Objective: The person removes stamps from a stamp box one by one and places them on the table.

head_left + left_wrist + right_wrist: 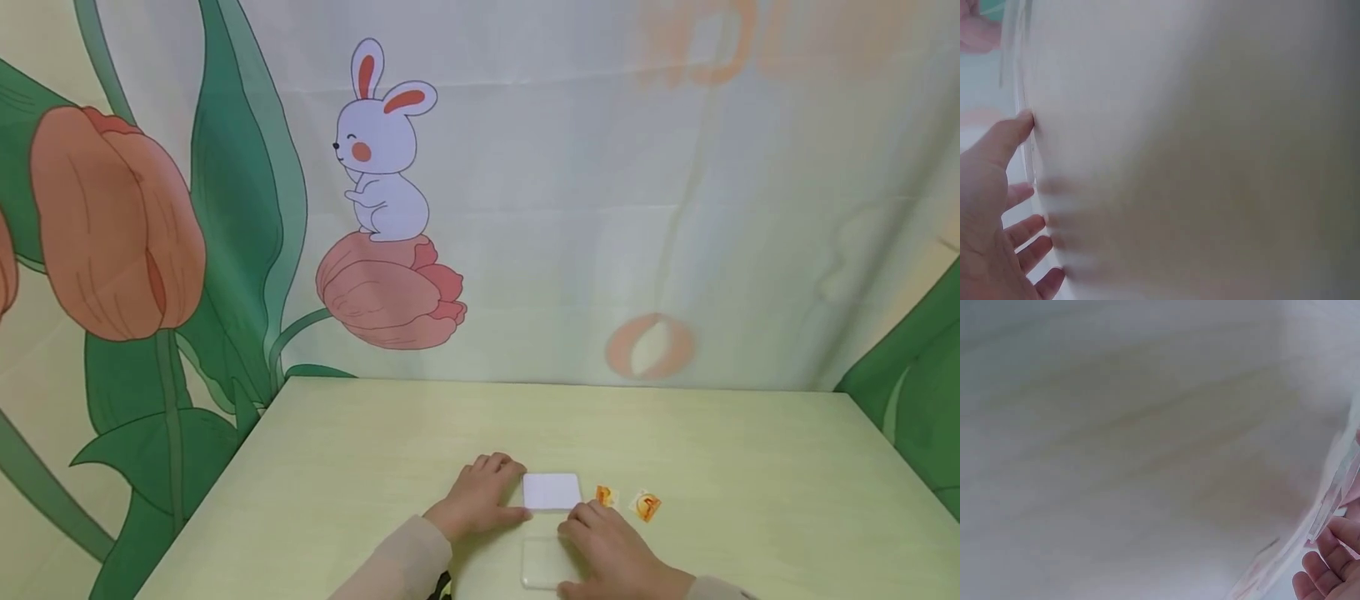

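Observation:
My left hand (486, 496) is at the left end of a flat white rectangular box (551, 492), with thumb and index finger at its near and far left corners. In the left wrist view, the thumb (1019, 128) and spread fingertips come down close to the tabletop. Nearer me lies a clear rectangular plastic lid (542, 562). My right hand (618, 554) holds its right end, thumb at the near edge and fingers at the far edge. In the right wrist view, the curled fingers (1332, 562) meet a clear plastic edge (1329, 503).
Two small orange-and-white picture pieces, one (606, 497) just beyond my right fingers and another (647, 505) farther right, lie on the pale yellow tabletop (375, 450). Behind the table hangs a cloth with a printed rabbit (386, 167) and tulips.

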Demonstrator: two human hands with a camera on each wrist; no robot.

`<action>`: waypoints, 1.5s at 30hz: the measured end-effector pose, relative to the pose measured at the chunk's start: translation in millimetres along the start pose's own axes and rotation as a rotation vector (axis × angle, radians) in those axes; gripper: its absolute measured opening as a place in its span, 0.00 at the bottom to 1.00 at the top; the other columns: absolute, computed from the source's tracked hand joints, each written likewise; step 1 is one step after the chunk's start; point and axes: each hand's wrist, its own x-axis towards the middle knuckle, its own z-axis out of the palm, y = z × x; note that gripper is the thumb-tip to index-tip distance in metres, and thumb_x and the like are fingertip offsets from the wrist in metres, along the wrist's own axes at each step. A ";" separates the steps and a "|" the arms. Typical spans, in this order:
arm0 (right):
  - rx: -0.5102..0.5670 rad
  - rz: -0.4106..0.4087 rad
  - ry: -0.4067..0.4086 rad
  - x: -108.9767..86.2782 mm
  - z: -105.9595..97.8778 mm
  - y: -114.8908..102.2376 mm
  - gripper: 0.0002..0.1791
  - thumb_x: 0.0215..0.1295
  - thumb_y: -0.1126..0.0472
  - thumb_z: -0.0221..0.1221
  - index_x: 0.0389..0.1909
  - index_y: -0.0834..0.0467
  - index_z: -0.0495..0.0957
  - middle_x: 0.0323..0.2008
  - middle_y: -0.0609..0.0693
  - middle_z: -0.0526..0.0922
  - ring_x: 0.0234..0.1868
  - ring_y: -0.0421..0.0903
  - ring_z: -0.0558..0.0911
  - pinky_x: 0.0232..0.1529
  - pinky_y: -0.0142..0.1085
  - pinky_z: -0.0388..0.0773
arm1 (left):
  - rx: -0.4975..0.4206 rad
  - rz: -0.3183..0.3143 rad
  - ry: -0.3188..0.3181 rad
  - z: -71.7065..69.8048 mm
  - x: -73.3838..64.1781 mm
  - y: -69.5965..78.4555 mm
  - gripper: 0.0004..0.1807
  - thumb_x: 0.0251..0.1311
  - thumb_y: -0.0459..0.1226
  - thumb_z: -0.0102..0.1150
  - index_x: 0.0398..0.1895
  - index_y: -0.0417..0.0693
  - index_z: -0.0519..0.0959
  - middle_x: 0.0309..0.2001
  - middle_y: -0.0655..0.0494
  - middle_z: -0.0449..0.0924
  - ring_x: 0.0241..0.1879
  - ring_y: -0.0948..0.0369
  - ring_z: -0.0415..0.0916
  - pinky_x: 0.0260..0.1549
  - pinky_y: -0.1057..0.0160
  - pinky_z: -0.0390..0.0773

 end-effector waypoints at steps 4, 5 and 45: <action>-0.014 0.023 0.010 2.3 -6.5 -0.5 0.30 0.42 0.39 0.65 0.42 0.56 0.77 0.39 0.44 0.74 0.41 0.41 0.70 0.45 0.38 0.69 | 0.003 -0.013 0.011 0.8 -0.4 0.9 0.33 0.53 0.59 0.56 0.59 0.54 0.67 0.58 0.53 0.67 0.57 0.54 0.64 0.52 0.51 0.67; -0.015 0.031 0.017 2.6 -8.1 -0.6 0.31 0.41 0.39 0.65 0.42 0.56 0.77 0.39 0.44 0.74 0.41 0.40 0.70 0.45 0.38 0.69 | 0.008 -0.012 0.013 1.0 -0.5 1.1 0.33 0.53 0.58 0.56 0.59 0.54 0.67 0.58 0.53 0.67 0.57 0.54 0.64 0.52 0.51 0.67; -0.148 -0.047 0.165 33.6 -21.3 19.0 0.33 0.38 0.41 0.67 0.43 0.58 0.76 0.39 0.45 0.74 0.43 0.43 0.71 0.44 0.37 0.70 | 0.027 -0.010 0.026 0.0 -4.2 0.4 0.33 0.53 0.59 0.54 0.59 0.54 0.67 0.58 0.54 0.67 0.57 0.54 0.63 0.53 0.52 0.67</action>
